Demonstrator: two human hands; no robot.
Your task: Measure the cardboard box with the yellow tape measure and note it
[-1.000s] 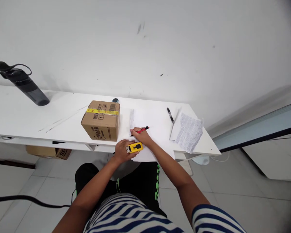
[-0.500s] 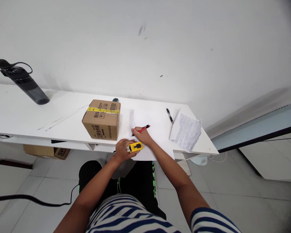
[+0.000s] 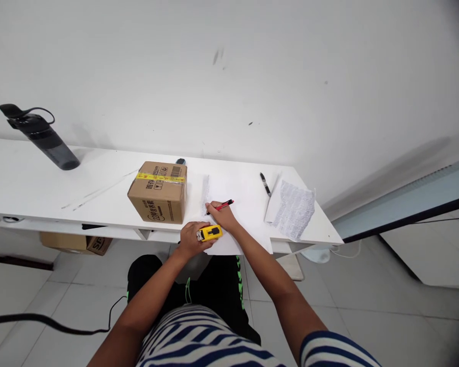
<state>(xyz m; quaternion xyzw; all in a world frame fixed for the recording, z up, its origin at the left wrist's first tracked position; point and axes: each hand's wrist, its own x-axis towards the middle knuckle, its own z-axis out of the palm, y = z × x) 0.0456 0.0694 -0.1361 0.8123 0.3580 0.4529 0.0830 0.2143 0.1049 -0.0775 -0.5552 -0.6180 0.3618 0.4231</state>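
My right hand is closed around a red pen, its tip resting on a white sheet of paper on the white table. Just in front of it, at the table's near edge, my left hand grips a yellow utility knife lying across the sheet's near corner. A taped cardboard box stands just left of both hands.
A black pen and a sheet of written paper lie at the right end of the table. A dark water bottle stands far left by the wall. Under the table sits another carton; a black cable runs over the floor.
Both hands stay in place on the sheet, holding the pen and the knife. Only the camera has shifted slightly.
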